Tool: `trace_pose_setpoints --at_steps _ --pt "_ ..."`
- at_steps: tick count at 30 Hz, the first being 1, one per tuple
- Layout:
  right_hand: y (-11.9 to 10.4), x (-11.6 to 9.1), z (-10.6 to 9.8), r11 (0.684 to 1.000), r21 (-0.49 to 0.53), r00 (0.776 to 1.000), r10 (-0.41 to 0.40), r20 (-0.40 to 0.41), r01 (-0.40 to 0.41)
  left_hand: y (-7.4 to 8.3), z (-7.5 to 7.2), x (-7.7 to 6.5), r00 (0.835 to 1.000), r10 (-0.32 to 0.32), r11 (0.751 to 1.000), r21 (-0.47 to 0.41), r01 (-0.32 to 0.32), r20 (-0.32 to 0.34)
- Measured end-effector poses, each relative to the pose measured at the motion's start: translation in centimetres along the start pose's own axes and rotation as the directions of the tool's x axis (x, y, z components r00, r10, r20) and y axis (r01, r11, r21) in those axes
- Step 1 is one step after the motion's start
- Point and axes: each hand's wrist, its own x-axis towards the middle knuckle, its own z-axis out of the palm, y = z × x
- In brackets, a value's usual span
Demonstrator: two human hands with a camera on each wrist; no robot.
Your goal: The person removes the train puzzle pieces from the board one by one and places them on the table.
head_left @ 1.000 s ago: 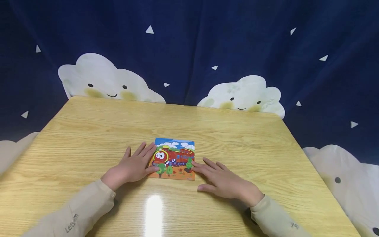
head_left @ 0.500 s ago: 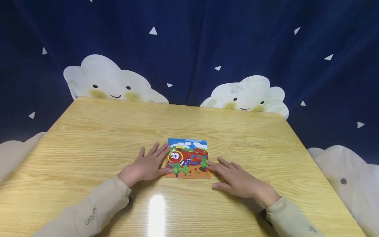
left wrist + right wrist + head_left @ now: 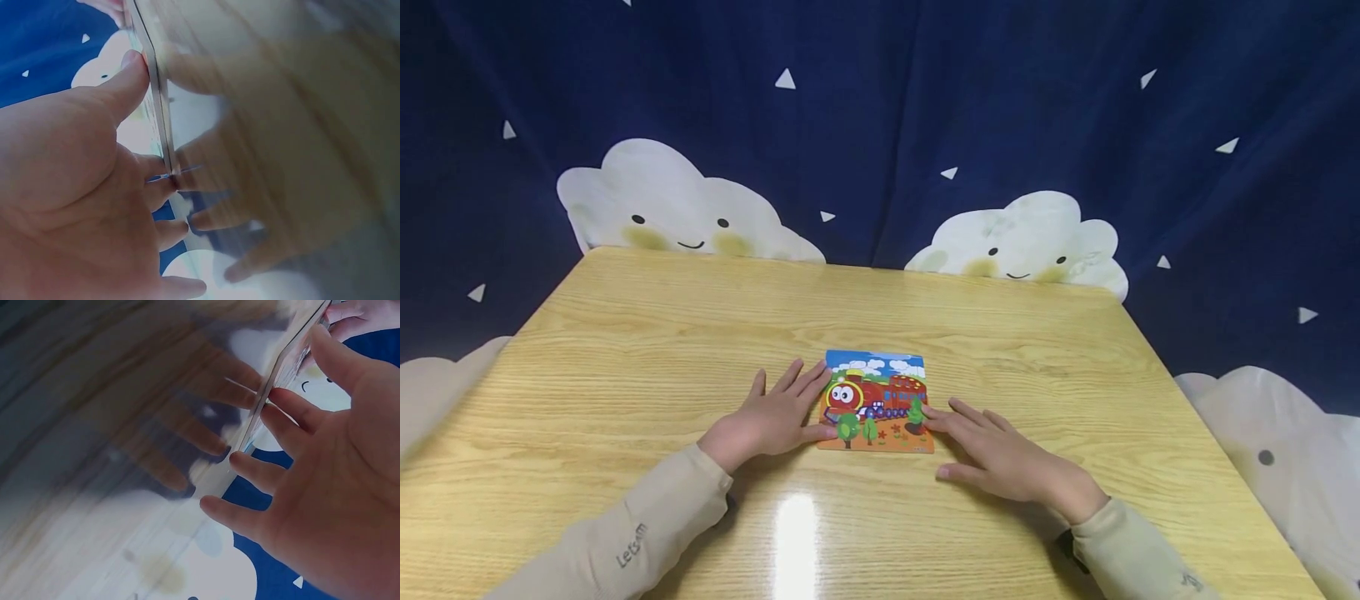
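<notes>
So we're looking at a flat, squarish picture board with a red cartoon train [image 3: 874,408] on the glossy, pale wood-grain worktop [image 3: 655,333]. The person's left hand [image 3: 769,421] has fingers straight and spread, touching its left edge; the right hand [image 3: 1007,457], fingers stretched out, touches the right edge. Wrist views are dim, so we can't really tell how firmly they press.

Left arm [image 3: 625,533] and right arm [image 3: 1131,546] reach forward, angling inward; left hand [image 3: 769,419] and right hand [image 3: 1003,457] lie palm down, fingers [image 3: 170,234] straight and parted
</notes>
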Motion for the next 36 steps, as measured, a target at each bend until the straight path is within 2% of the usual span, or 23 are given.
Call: trace_pose_setpoints --at_steps 3,8,11,15,21,25,30,34,36 --pt "0.2 0.3 -0.1 1.0 0.015 1.0 -0.016 -0.01 0.016 -0.2 0.3 0.2 1.0 0.009 1.0 0.022 -0.009 -0.015" --pt "0.6 1.1 -0.5 0.99 0.143 1.0 -0.02 -0.005 0.02 -0.2 0.4 0.2 0.998 0.017 0.999 0.052 -0.014 -0.056" --pt "0.9 1.9 -1.0 0.98 0.199 1.0 -0.01 -0.021 0.014 0.3 0.2 0.1 0.998 0.026 0.998 0.06 -0.022 -0.063" --pt "1.4 3.5 -1.5 0.97 0.245 0.994 0.027 -0.102 -0.001 1.7 0.2 0.7 0.997 0.069 0.996 0.054 -0.066 -0.047" --pt "2.2 6.9 -1.7 0.947 0.315 0.965 0.142 -0.22 -0.067 3.4 0.7 2.2 0.99 0.139 0.989 0.048 -0.139 0.001" --pt "2.3 8.9 -1.8 0.935 0.335 0.944 0.209 -0.257 -0.116 3.8 0.8 2.5 0.99 0.136 0.988 0.07 -0.137 0.026" --pt "2.1 10.1 -1.9 0.921 0.349 0.916 0.283 -0.286 -0.176 3.9 0.9 2.7 0.99 0.13 0.989 0.059 -0.133 0.045" --pt "2.1 10.5 -1.9 0.912 0.354 0.902 0.318 -0.291 -0.207 3.7 1.0 2.9 0.99 0.13 0.99 0.05 -0.133 0.058" --pt "2.1 10.7 -1.9 0.898 0.379 0.898 0.341 -0.278 -0.224 3.6 1.1 3.1 0.99 0.126 0.99 0.059 -0.13 0.064"
